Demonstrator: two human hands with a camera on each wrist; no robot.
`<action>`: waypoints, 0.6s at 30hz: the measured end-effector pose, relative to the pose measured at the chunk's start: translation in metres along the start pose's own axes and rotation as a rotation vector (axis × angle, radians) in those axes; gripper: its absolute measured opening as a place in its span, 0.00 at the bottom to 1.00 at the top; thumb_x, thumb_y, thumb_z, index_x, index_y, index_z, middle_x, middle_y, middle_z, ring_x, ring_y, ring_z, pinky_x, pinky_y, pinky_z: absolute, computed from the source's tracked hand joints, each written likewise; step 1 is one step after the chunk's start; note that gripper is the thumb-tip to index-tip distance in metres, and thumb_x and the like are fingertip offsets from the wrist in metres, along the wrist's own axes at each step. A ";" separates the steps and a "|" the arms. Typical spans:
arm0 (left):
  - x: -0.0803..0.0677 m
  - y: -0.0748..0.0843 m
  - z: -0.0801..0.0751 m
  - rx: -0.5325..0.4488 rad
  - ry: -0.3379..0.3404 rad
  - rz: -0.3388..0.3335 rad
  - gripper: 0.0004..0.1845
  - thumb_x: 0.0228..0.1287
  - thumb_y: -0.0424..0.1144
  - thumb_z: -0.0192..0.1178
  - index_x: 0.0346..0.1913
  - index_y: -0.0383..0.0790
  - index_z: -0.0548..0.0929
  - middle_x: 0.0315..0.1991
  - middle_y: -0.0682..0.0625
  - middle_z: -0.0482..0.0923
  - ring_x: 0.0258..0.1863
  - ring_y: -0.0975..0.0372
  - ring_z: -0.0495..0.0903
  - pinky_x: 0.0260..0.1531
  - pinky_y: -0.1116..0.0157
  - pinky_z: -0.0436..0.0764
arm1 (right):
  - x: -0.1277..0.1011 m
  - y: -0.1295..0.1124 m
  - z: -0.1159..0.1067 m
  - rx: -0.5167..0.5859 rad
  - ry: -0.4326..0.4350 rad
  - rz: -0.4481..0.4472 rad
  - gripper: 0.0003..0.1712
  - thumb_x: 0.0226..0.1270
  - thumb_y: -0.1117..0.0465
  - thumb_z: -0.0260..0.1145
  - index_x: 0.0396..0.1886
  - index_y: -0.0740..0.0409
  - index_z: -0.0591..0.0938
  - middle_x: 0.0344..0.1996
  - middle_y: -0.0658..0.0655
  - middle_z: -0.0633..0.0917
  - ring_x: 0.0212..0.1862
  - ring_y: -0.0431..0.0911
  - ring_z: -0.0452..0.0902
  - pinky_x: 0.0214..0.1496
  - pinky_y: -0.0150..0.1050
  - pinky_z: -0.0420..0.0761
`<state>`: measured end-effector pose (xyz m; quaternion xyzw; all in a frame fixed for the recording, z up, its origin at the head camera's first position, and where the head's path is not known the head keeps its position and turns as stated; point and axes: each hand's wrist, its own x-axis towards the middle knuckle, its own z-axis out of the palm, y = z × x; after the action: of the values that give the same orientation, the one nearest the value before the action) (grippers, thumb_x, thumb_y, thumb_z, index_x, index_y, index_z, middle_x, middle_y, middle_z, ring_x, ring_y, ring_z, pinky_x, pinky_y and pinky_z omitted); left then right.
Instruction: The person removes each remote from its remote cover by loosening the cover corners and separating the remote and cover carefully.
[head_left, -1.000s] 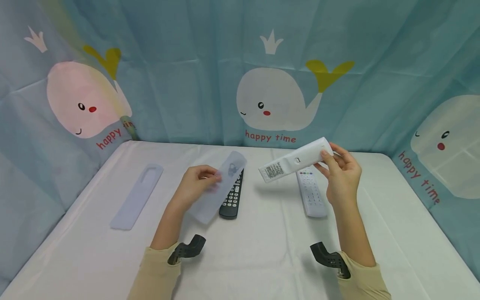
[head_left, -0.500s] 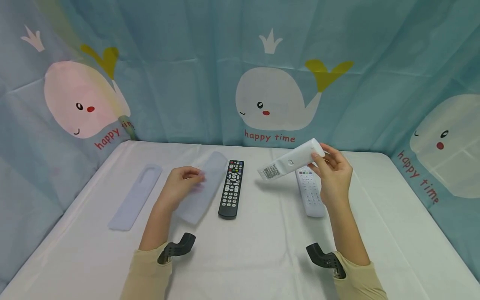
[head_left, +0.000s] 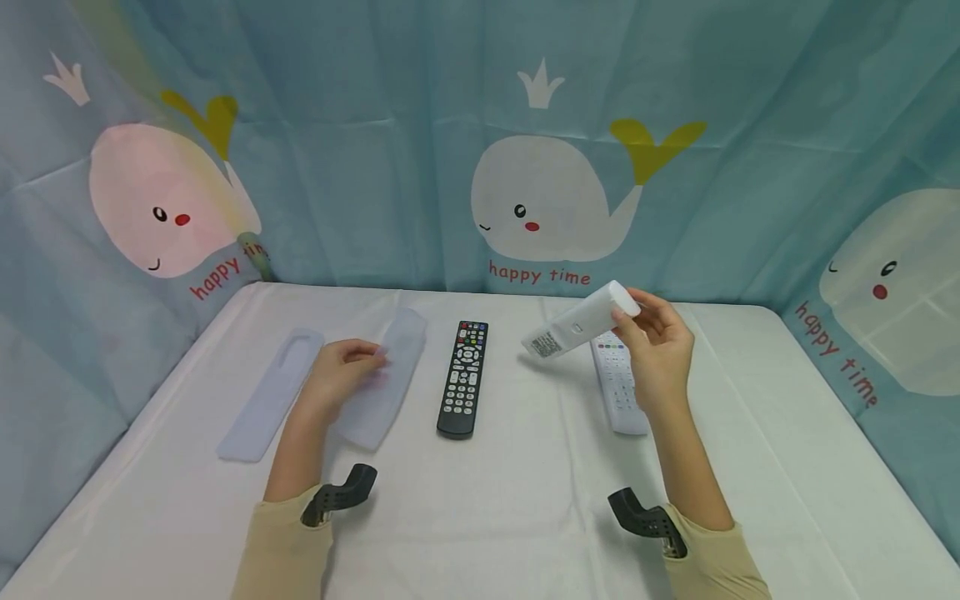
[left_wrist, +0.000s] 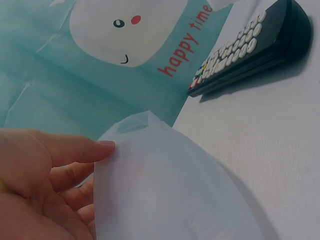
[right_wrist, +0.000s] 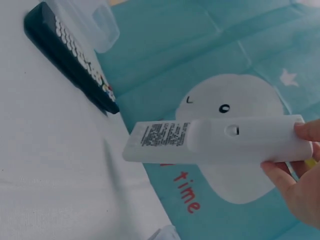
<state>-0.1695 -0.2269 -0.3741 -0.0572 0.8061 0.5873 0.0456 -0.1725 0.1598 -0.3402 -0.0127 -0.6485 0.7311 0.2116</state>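
A translucent silicone cover (head_left: 382,379) is pinched by the left hand (head_left: 337,375) low over the counter (head_left: 525,500), left of the black remote (head_left: 465,377). A white remote (head_left: 581,321) is gripped aloft by the right hand (head_left: 656,346), uncovered so far; fitting remains.

front table (head_left: 487,517) bare | black remote (head_left: 462,379) mid-table (lying flat)

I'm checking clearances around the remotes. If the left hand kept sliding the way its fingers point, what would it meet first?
Probably the black remote. The left hand, holding the clear sleeve, points right and slightly away toward it, with bare tablecloth between; depth is uncertain.
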 end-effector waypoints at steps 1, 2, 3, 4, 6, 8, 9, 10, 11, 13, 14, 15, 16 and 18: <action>0.000 -0.001 -0.002 0.009 0.003 -0.005 0.20 0.76 0.31 0.61 0.61 0.18 0.77 0.39 0.53 0.88 0.30 0.72 0.82 0.35 0.75 0.82 | 0.000 0.001 0.000 -0.016 -0.005 -0.010 0.20 0.74 0.74 0.66 0.64 0.69 0.80 0.51 0.51 0.82 0.54 0.47 0.78 0.53 0.30 0.86; 0.000 -0.003 -0.004 0.015 0.005 -0.013 0.20 0.76 0.32 0.61 0.61 0.18 0.77 0.38 0.54 0.88 0.30 0.72 0.82 0.35 0.75 0.82 | 0.000 0.001 0.000 -0.035 -0.007 -0.018 0.20 0.74 0.74 0.65 0.64 0.69 0.79 0.51 0.50 0.82 0.54 0.46 0.78 0.53 0.30 0.86; 0.001 -0.004 -0.006 0.017 0.006 -0.020 0.20 0.76 0.32 0.61 0.61 0.18 0.77 0.38 0.54 0.88 0.30 0.72 0.82 0.35 0.74 0.82 | 0.000 0.002 0.001 -0.047 -0.011 -0.024 0.20 0.74 0.74 0.65 0.64 0.69 0.79 0.51 0.50 0.82 0.54 0.46 0.77 0.53 0.30 0.86; 0.001 -0.005 -0.009 0.024 0.008 -0.029 0.21 0.76 0.32 0.61 0.62 0.18 0.76 0.39 0.54 0.88 0.31 0.72 0.82 0.35 0.74 0.81 | 0.000 0.002 0.001 -0.057 -0.013 -0.030 0.20 0.74 0.74 0.65 0.63 0.69 0.79 0.51 0.50 0.82 0.54 0.46 0.77 0.53 0.29 0.86; 0.001 -0.007 -0.012 0.033 0.021 -0.048 0.21 0.76 0.33 0.61 0.63 0.19 0.76 0.39 0.55 0.88 0.31 0.72 0.82 0.35 0.74 0.81 | 0.000 0.003 0.001 -0.083 -0.014 -0.038 0.20 0.74 0.74 0.66 0.63 0.69 0.79 0.51 0.49 0.82 0.54 0.46 0.77 0.52 0.28 0.86; 0.000 -0.009 -0.016 0.046 0.028 -0.068 0.22 0.76 0.34 0.61 0.64 0.19 0.76 0.42 0.52 0.88 0.32 0.72 0.81 0.36 0.74 0.81 | -0.001 0.004 0.002 -0.100 -0.016 -0.044 0.20 0.74 0.74 0.65 0.63 0.70 0.79 0.51 0.47 0.82 0.54 0.46 0.77 0.52 0.27 0.85; -0.001 -0.010 -0.018 0.059 0.031 -0.076 0.23 0.76 0.34 0.61 0.64 0.20 0.76 0.44 0.49 0.88 0.33 0.72 0.81 0.36 0.74 0.81 | -0.001 0.004 0.002 -0.106 -0.019 -0.048 0.20 0.74 0.75 0.65 0.63 0.70 0.79 0.51 0.47 0.82 0.54 0.46 0.77 0.53 0.27 0.85; -0.002 -0.010 -0.020 0.074 0.035 -0.084 0.23 0.76 0.35 0.61 0.65 0.20 0.76 0.46 0.47 0.88 0.34 0.72 0.81 0.36 0.74 0.81 | -0.001 0.005 0.003 -0.115 -0.022 -0.053 0.20 0.74 0.75 0.65 0.63 0.71 0.79 0.51 0.46 0.81 0.55 0.46 0.77 0.53 0.26 0.85; -0.003 -0.010 -0.021 0.084 0.040 -0.091 0.23 0.76 0.35 0.61 0.65 0.20 0.76 0.47 0.45 0.88 0.34 0.72 0.80 0.36 0.74 0.80 | -0.001 0.005 0.003 -0.123 -0.025 -0.060 0.20 0.74 0.75 0.65 0.64 0.71 0.79 0.51 0.46 0.81 0.55 0.45 0.76 0.53 0.26 0.85; -0.004 -0.011 -0.024 0.113 0.049 -0.108 0.24 0.76 0.36 0.61 0.65 0.21 0.76 0.51 0.42 0.86 0.36 0.71 0.79 0.37 0.73 0.79 | -0.001 0.006 0.004 -0.130 -0.035 -0.075 0.20 0.74 0.76 0.65 0.63 0.71 0.79 0.51 0.46 0.82 0.55 0.45 0.77 0.53 0.25 0.84; -0.004 -0.011 -0.025 0.126 0.055 -0.118 0.24 0.76 0.37 0.62 0.65 0.22 0.76 0.52 0.41 0.85 0.37 0.70 0.78 0.37 0.73 0.79 | -0.001 0.006 0.004 -0.133 -0.038 -0.083 0.19 0.74 0.76 0.65 0.63 0.71 0.80 0.51 0.46 0.82 0.55 0.45 0.77 0.53 0.25 0.84; -0.004 -0.012 -0.026 0.134 0.062 -0.125 0.24 0.76 0.37 0.62 0.65 0.22 0.76 0.52 0.41 0.85 0.37 0.69 0.78 0.37 0.72 0.78 | -0.002 0.006 0.005 -0.136 -0.042 -0.092 0.19 0.73 0.76 0.65 0.62 0.71 0.80 0.51 0.47 0.82 0.55 0.44 0.77 0.54 0.25 0.83; -0.004 -0.013 -0.026 0.135 0.067 -0.131 0.24 0.76 0.37 0.62 0.65 0.23 0.76 0.52 0.41 0.85 0.38 0.69 0.78 0.37 0.72 0.78 | -0.002 0.006 0.005 -0.140 -0.046 -0.102 0.19 0.73 0.77 0.65 0.62 0.71 0.81 0.51 0.47 0.82 0.55 0.44 0.77 0.53 0.25 0.83; -0.004 -0.014 -0.028 0.136 0.079 -0.142 0.24 0.76 0.38 0.62 0.65 0.23 0.77 0.51 0.44 0.84 0.37 0.68 0.77 0.36 0.72 0.78 | -0.003 0.006 0.005 -0.145 -0.051 -0.114 0.19 0.73 0.77 0.65 0.61 0.71 0.81 0.51 0.47 0.83 0.55 0.44 0.77 0.54 0.24 0.83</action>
<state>-0.1634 -0.2578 -0.3781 -0.1340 0.8392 0.5237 0.0593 -0.1732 0.1536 -0.3457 0.0275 -0.7045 0.6691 0.2350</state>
